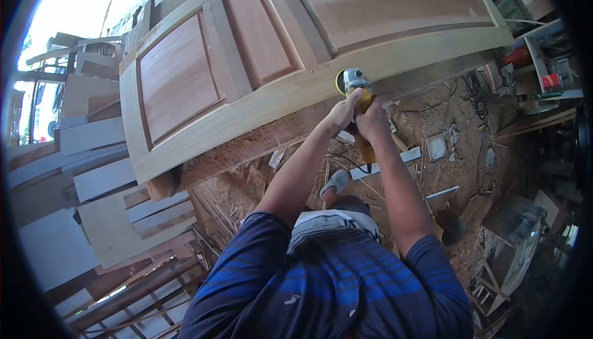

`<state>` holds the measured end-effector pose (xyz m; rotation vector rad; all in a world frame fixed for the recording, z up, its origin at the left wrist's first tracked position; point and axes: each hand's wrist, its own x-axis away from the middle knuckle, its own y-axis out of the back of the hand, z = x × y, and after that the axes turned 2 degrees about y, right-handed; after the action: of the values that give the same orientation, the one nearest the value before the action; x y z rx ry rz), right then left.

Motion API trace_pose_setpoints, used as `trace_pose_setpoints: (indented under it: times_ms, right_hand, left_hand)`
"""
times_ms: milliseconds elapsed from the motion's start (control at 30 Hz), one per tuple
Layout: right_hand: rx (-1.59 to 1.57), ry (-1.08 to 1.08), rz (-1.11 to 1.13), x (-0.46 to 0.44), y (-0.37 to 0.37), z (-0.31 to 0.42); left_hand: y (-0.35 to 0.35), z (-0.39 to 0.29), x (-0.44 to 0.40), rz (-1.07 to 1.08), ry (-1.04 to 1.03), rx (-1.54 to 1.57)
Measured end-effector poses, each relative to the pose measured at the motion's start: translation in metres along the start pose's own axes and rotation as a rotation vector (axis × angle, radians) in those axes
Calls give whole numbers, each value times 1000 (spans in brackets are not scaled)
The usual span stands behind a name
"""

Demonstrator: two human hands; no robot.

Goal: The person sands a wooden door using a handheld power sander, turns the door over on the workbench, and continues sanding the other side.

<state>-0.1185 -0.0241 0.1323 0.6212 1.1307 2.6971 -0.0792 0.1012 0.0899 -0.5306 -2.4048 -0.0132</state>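
A yellow angle grinder [364, 99] with a silver head is gripped in both of my hands. My left hand [344, 113] is closed around it near the head. Just right of it, my right hand [373, 120] is wrapped around the body. The grinder's round disc [340, 82] is at the near edge of a large panelled wooden door [259, 105]; I cannot tell whether it touches the wood. The door lies flat across a support, with several recessed reddish panels framed in paler wood.
Stacked boards [99, 135] fill the left side. Wood scraps and sawdust cover the floor [432, 209], where a dark coiled cable [474, 92] lies at the right. Shelving [543, 48] with a red object [550, 80] stands at the far right. My clog [336, 180] shows below the door.
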Motion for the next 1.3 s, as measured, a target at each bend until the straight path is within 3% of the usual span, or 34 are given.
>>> trace_pose_setpoints:
  times_ms: [333, 500, 767, 900, 1100, 1167, 1300]
  right_hand:
    - [33, 95, 114, 78, -74, 53]
    - [34, 207, 190, 122, -145, 93]
    - [134, 315, 463, 185, -234, 191]
    - [111, 378, 559, 205, -266, 238]
    - [101, 336, 524, 194, -272, 267]
    - [129, 338, 456, 177, -263, 257]
    - [132, 281, 372, 141, -219, 234]
  left_hand:
    - [81, 50, 90, -39, 11, 244]
    - [147, 85, 159, -148, 9, 345]
    - [262, 153, 243, -304, -193, 501]
    - [309, 161, 281, -440, -140, 581]
    - [339, 146, 266, -349, -223, 574]
    - [331, 132, 247, -313, -161, 536]
    - [300, 109, 191, -194, -252, 417]
